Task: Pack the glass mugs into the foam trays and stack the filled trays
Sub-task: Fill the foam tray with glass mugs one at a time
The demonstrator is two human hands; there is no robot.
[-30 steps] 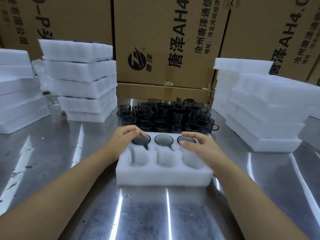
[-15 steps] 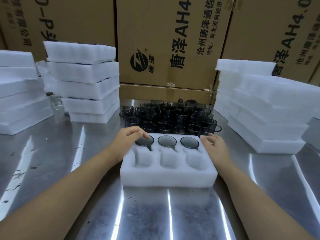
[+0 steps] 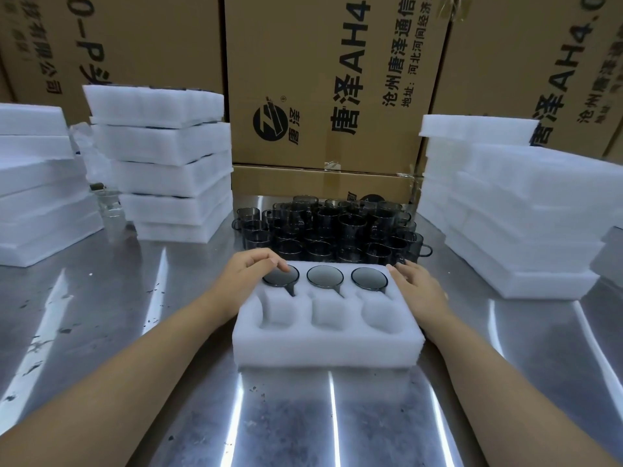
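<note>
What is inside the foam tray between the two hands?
Three dark mugs fill the far row of the tray. The near row holds no mugs. The mugs' bodies are hidden by foam, and the left hand covers part of one rim.

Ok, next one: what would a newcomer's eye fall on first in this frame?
The white foam tray at the centre of the steel table, three dark glass mugs in its far row, none in its near row, with the left hand at its far-left corner and the right hand at its right edge. Behind it stands a dense cluster of loose mugs, flanked by the left stack and right stack of foam trays.
</note>
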